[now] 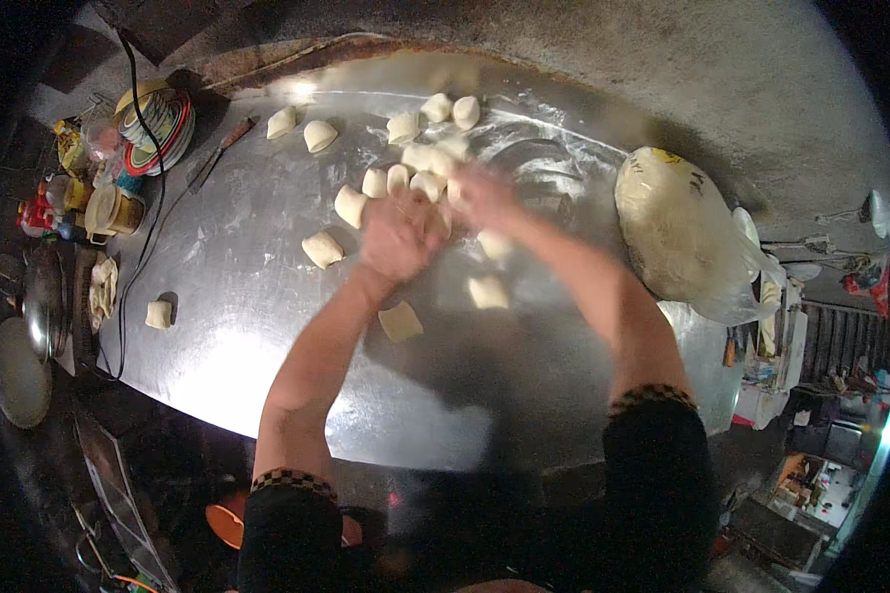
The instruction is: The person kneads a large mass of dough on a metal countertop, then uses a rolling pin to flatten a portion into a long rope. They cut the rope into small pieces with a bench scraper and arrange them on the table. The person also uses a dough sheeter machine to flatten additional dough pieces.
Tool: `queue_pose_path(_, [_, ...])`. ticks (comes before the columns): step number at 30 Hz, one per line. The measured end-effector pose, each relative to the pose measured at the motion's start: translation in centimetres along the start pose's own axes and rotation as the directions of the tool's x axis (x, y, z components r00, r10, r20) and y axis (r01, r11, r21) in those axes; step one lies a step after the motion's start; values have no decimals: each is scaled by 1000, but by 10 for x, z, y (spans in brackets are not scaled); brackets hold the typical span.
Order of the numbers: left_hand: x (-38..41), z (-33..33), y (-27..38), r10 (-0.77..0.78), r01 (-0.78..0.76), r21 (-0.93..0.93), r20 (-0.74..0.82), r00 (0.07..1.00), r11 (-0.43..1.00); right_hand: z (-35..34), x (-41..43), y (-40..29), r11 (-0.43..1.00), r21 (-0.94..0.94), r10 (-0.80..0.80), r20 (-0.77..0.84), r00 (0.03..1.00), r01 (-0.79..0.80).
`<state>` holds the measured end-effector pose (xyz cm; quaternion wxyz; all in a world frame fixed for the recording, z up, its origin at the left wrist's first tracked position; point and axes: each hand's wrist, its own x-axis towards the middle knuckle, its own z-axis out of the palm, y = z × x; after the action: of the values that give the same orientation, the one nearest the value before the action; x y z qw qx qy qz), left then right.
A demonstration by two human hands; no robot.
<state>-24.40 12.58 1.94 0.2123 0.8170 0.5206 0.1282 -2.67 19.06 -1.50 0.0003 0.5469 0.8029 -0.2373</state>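
Pieces of white dough (pixel 351 205) lie in a loose cluster on a floured stainless steel worktop (pixel 215 244). Over the near side of this cluster is my left hand (pixel 403 236), its fingers bent down among the pieces. Close by on the right, my right hand (pixel 483 196) is blurred by motion and overlaps the cluster's right edge. Whether either hand grips a piece cannot be made out. Nearer my body sit a flat dough piece (pixel 400 321) and a thicker dough piece (pixel 488 292). More lumps stand at the far side, including a rounded dough lump (pixel 466 112).
A large plastic bag of pale contents (pixel 675 222) stands at the right. A knife with a wooden handle (pixel 235 133) lies at the far left, near stacked bowls and plates (pixel 159 130) and a lidded container (pixel 113 213). A black cable (pixel 162 185) crosses the left end.
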Motion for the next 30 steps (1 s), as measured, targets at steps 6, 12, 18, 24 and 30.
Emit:
queue_pose_path(6, [-112, 39, -12, 549, -551, 156, 58, 834, 820, 1, -130, 21, 750, -403, -523, 126, 843, 525])
queue_pose_path(12, [-114, 31, 25, 367, -307, 249, -252, 895, 919, 38, -105, -67, 854, 477, -111, -225, 968, 209])
queue_pose_path(18, [-110, 126, 10, 407, -399, 86, -107, 907, 913, 55, -343, 44, 885, 394, 407, -400, 821, -247])
queue_pose_path(24, [-148, 184, 175, 347, -370, 212, 136, 928, 905, 103, -626, 165, 273, 138, 908, -363, 208, -952])
queue_pose_path(30, [-165, 252, 368, 276, -330, 228, 240, 931, 916, 141, -701, 235, 505, 166, 847, -282, 450, -847])
